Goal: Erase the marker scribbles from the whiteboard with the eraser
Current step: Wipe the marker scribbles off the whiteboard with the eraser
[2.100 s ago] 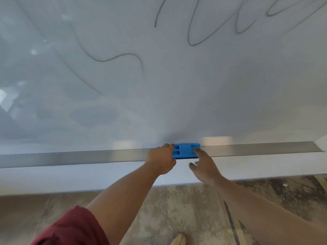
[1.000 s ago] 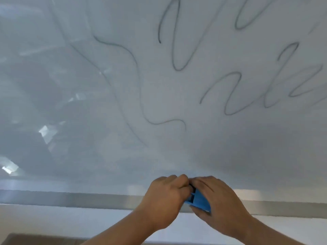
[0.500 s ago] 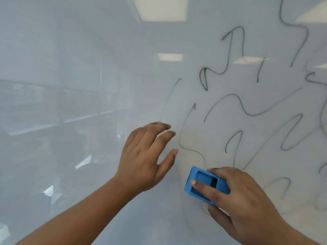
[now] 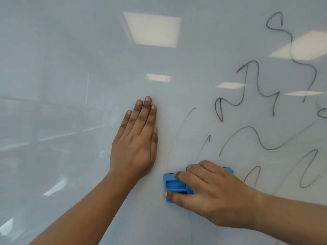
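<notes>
Head view: the left hand (image 4: 135, 142) lies flat on the whiteboard (image 4: 70, 121) at the centre of the frame, its fingers straight and close together, holding nothing. The right hand (image 4: 210, 193), lower right of centre, grips the blue eraser (image 4: 174, 186) and presses it on the board. Dark scribbles (image 4: 256, 138) fill the right side, above and beside the eraser.

Left hand (image 4: 135, 144) flat; right hand (image 4: 210, 193) gripping.

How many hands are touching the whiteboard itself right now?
1: the left hand lies flat on the whiteboard. The right hand grips the blue eraser instead.
</notes>
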A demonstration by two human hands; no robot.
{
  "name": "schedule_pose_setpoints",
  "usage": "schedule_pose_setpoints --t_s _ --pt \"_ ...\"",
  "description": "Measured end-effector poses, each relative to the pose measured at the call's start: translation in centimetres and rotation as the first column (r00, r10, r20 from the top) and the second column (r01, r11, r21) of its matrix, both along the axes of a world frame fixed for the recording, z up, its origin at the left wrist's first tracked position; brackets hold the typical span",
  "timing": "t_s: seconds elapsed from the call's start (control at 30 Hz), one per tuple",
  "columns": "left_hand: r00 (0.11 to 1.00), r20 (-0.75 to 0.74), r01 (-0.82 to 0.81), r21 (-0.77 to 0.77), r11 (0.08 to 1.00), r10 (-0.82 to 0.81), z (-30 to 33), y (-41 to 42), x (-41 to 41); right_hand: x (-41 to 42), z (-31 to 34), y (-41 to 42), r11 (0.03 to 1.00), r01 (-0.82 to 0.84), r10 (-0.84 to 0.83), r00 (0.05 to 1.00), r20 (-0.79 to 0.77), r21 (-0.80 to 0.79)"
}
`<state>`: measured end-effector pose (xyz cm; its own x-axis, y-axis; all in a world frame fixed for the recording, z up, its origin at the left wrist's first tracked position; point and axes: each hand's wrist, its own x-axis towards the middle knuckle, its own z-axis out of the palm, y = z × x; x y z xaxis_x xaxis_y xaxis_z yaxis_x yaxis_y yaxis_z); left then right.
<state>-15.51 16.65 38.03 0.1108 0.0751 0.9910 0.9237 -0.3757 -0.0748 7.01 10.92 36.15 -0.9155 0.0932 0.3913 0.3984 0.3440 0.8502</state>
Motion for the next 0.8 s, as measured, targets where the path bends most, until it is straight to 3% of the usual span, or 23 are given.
schedule_pose_setpoints --t_s 0.07,0.13,0.23,0.3,0.4,0.57,0.63,0.73,0.8 --pt "1.0 -0.004 0.005 0.022 1.0 -0.005 0.0 0.1 -0.1 -0.3 3.1 0.3 0.999 -0.041 0.042 0.998 -0.056 0.018" --pt "1.0 -0.009 0.005 0.048 0.999 -0.005 0.0 0.2 -0.1 -0.6 8.8 0.9 0.993 -0.068 0.09 0.966 -0.243 0.098" --pt "1.0 -0.003 0.016 0.07 0.997 -0.016 0.0 0.4 -0.1 -0.9 16.7 1.3 0.981 -0.021 0.129 0.814 -0.567 0.192" --pt "1.0 0.001 0.027 0.079 0.996 -0.027 -0.1 0.4 -0.1 -1.3 17.6 1.7 0.98 -0.027 0.151 0.746 -0.649 0.197" --pt "0.999 -0.003 0.039 0.08 0.996 -0.039 -0.2 0.5 -0.2 -1.7 13.2 1.7 0.989 -0.046 0.116 0.823 -0.556 0.139" --pt "0.999 0.003 0.037 0.065 0.997 -0.038 -0.2 0.4 -0.2 -0.9 0.3 0.9 0.992 -0.107 0.088 0.966 -0.242 -0.068" --pt "0.999 0.011 0.04 0.053 0.998 -0.04 -0.3 0.3 -0.1 -0.6 -5.1 0.6 0.986 -0.082 0.071 0.994 -0.08 -0.147" --pt "0.999 0.017 0.05 0.049 0.998 -0.051 -0.3 0.2 0.0 0.2 -10.6 0.1 0.978 0.102 -0.069 0.981 0.183 -0.181" --pt "0.998 0.018 0.054 0.054 0.997 -0.056 -0.4 0.2 -0.1 0.4 -10.7 -0.2 0.979 0.093 -0.058 0.98 0.19 -0.183"
